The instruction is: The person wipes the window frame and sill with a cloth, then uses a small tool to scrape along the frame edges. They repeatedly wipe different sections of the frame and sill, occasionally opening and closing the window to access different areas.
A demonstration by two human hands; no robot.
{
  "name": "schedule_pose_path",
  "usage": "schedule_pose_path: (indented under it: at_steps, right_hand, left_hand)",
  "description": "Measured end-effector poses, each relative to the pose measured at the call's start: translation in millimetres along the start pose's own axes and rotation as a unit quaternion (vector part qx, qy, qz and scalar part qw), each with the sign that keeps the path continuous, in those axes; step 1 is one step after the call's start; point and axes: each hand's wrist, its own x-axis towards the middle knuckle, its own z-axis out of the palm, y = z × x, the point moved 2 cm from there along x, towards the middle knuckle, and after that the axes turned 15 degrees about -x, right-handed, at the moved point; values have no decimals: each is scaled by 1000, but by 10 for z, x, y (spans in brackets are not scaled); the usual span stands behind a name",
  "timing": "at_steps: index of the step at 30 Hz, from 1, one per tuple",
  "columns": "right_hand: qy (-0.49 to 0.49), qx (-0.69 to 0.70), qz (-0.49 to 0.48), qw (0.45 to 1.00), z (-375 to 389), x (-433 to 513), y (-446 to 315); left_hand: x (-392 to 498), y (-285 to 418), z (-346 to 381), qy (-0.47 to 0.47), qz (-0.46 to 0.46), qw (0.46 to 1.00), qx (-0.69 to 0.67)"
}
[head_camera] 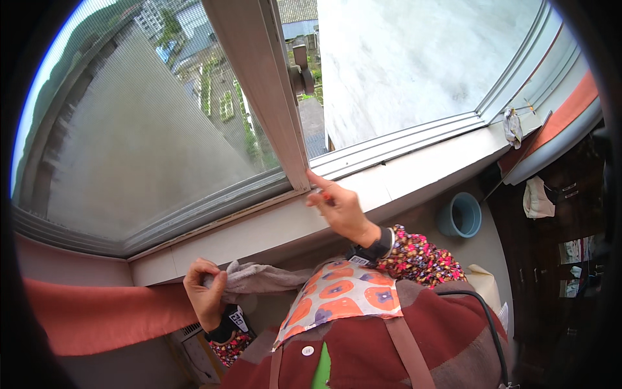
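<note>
My left hand (206, 291) grips one end of a greyish-pink cloth (262, 279), which stretches towards my apron (340, 294). My right hand (345, 209) reaches to the sill with its index finger pointed at the lower corner of the window sash frame (294, 175). A small red object (328, 197) shows between its curled fingers; the hand hides most of it, so its kind is unclear. To the left of the frame is a mesh insect screen (146, 136). On the right, the metal window track (398, 138) runs along the sill.
The white tiled windowsill (427, 163) crosses the view. A crumpled cloth (512, 127) lies at its right end, beside a long thin rod (517, 158). A blue bucket (459, 215) stands on the floor below. Coral curtains (112, 316) hang at both sides. A window handle (302, 73) projects from the frame.
</note>
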Motion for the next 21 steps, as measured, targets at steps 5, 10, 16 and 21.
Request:
schedule_pose_path:
  at_steps: [5,10,16,21]
  right_hand:
    - [-26,122,37,992,-487,821,340]
    - [-284,262,133,913,21,1603,706]
    - [-410,320,114,847,356,1625,825]
    - [-493,268,87,823,365,1734,710]
  left_hand:
    - [-11,24,149,-107,-19,994,10]
    - [-48,24,692,-142,-46,988,27]
    - [-229,-15,1393,-93,-9,995,29]
    - [-361,-158,2160,-78,6,997,2]
